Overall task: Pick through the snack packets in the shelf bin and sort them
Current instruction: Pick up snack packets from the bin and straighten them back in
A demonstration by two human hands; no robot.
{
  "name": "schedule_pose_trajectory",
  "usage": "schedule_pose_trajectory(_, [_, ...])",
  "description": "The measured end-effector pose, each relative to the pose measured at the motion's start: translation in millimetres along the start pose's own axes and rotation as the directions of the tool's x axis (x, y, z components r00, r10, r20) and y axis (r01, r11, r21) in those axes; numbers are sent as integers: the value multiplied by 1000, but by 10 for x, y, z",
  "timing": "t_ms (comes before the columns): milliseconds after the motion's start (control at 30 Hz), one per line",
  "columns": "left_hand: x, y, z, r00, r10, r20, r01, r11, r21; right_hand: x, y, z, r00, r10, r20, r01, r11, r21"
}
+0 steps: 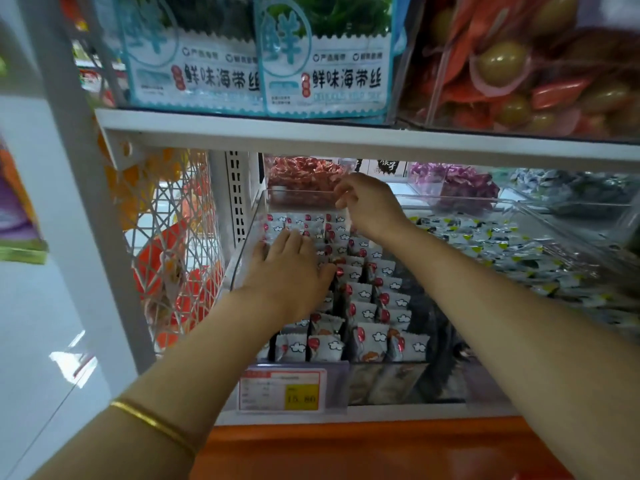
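Note:
A clear plastic shelf bin [242, 244] holds rows of small white snack packets [363, 306] with red spots and cloud marks, standing upright. My left hand [291, 268] lies flat on the packets in the bin's left rows, fingers straight. My right hand [367, 202] reaches over the bin's far end with its fingers curled down at the back packets; whether it holds one is hidden by the hand.
To the right stands a second clear bin [554, 216] of pale packets with green marks. Bins of red [301, 174] and purple sweets [453, 181] sit behind. The upper shelf board [346, 136] hangs low over the bin. A price tag [282, 389] is fixed at the front edge.

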State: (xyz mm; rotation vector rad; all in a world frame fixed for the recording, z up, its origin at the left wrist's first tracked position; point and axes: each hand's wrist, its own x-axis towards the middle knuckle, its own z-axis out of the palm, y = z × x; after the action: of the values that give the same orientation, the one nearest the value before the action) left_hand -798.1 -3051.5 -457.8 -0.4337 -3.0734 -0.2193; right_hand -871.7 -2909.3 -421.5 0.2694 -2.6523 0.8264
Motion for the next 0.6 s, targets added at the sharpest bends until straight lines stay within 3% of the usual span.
schedule_pose_trajectory(100, [-245, 9, -9, 1000, -2, -23, 2, 1000, -3, -503, -85, -211, 1000, -3, 4, 3, 986, 165])
schedule_pose_trajectory(233, [-548, 62, -6, 995, 4, -96, -6, 1000, -18, -1191, -157, -420, 998, -41, 47, 32, 982, 184])
schedule_pose_trajectory(333, [-755, 146, 31, 986, 49, -160, -55, 998, -34, -1487, -187, -489, 993, -52, 106, 43, 996, 82])
schedule_pose_trajectory(467, [-936, 261, 124, 983, 123, -134, -127, 992, -20, -1654, -222, -418, 989, -96, 112, 109, 987, -115])
schedule_pose_trajectory(600, [-1004, 272, 222, 989, 117, -90, -110, 991, 80, -1711, -211, -261, 965, -211, 158, 262, 827, -498])
